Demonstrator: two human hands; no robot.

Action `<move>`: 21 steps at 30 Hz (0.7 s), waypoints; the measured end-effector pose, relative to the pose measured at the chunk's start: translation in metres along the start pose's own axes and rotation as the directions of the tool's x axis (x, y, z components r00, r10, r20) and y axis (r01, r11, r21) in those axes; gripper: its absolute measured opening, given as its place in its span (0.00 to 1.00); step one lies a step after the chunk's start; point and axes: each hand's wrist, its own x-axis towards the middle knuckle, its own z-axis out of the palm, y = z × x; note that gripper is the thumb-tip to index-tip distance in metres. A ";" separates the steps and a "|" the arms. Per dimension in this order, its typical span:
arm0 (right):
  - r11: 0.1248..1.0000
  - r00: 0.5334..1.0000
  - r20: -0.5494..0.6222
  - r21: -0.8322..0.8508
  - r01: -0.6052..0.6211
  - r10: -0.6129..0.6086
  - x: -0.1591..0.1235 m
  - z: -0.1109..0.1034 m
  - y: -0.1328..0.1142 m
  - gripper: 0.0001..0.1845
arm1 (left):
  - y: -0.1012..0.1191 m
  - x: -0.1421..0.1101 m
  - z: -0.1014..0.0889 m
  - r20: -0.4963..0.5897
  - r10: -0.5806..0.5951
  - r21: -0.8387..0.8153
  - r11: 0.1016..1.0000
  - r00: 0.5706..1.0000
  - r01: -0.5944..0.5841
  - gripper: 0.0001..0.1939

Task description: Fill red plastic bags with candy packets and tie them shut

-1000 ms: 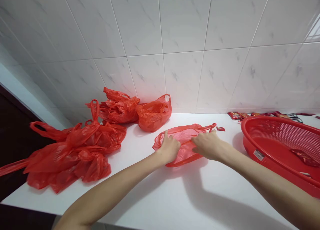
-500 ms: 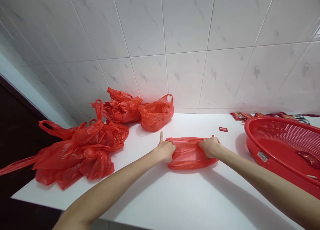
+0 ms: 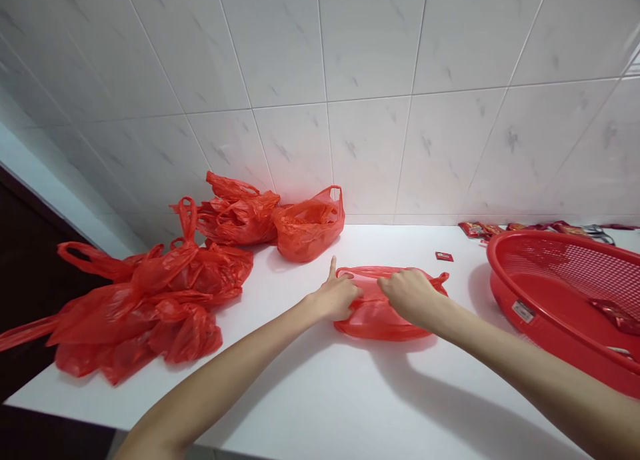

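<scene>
A red plastic bag (image 3: 383,317) lies spread on the white table, its mouth facing up. At its left rim is my left hand (image 3: 340,297), with one digit sticking up and the other fingers curled on the plastic. My right hand (image 3: 407,293) is closed like a fist over the right part of the bag's mouth. Its fingertips are turned away, so what they hold, if anything, is hidden. A loop handle of the bag sticks out to the right, beyond that wrist.
Several tied red bags (image 3: 150,300) are heaped at left. Two more red bags, one of them open-topped (image 3: 307,230), lean near the tiled wall. A large red basket (image 3: 515,293) stands at right. Behind it lie small red packets (image 3: 473,229); a tiny red packet (image 3: 444,256) lies nearer.
My right hand has moved left from the bag's right end to over its mouth. The bag's right handle now shows free. My left hand has shifted slightly right, still at the rim.
</scene>
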 end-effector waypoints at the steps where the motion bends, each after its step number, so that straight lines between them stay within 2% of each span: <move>1: 1.000 1.000 -0.001 -0.002 0.012 -0.012 0.004 0.003 0.001 0.17 | -0.001 0.000 0.002 -0.003 0.008 0.005 1.000 1.000 -0.008 0.08; 4: 1.000 0.999 0.033 -0.022 0.015 -0.014 0.016 0.016 0.009 0.22 | -0.007 -0.001 0.004 0.006 -0.019 0.025 1.000 1.000 0.019 0.11; 8: 0.999 0.997 0.075 -0.029 0.018 -0.016 0.022 0.027 0.020 0.21 | -0.021 -0.006 0.003 0.003 -0.066 -0.008 0.998 0.998 0.066 0.09; 10: 1.000 0.998 0.067 -0.017 0.018 -0.017 0.022 0.027 0.021 0.22 | -0.024 -0.007 0.003 -0.056 -0.023 -0.044 0.999 0.998 0.020 0.08; 13: 1.000 0.999 0.036 0.016 0.015 -0.016 0.022 0.024 0.018 0.20 | -0.020 -0.007 0.004 -0.210 0.053 -0.071 0.995 0.976 -0.069 0.07; 16: 0.998 1.000 0.000 0.059 0.030 -0.030 0.024 0.023 0.015 0.14 | -0.011 -0.004 0.009 -0.318 0.049 -0.016 0.998 0.947 -0.058 0.11; 18: 0.995 0.999 -0.004 0.092 0.043 -0.043 0.025 0.026 0.016 0.13 | -0.007 -0.003 0.015 -0.307 0.001 0.037 0.999 0.952 0.011 0.11; 21: 0.990 0.999 0.035 0.140 0.031 -0.037 0.029 0.034 0.019 0.11 | -0.008 -0.003 0.023 -0.203 -0.088 0.072 0.992 0.975 0.105 0.08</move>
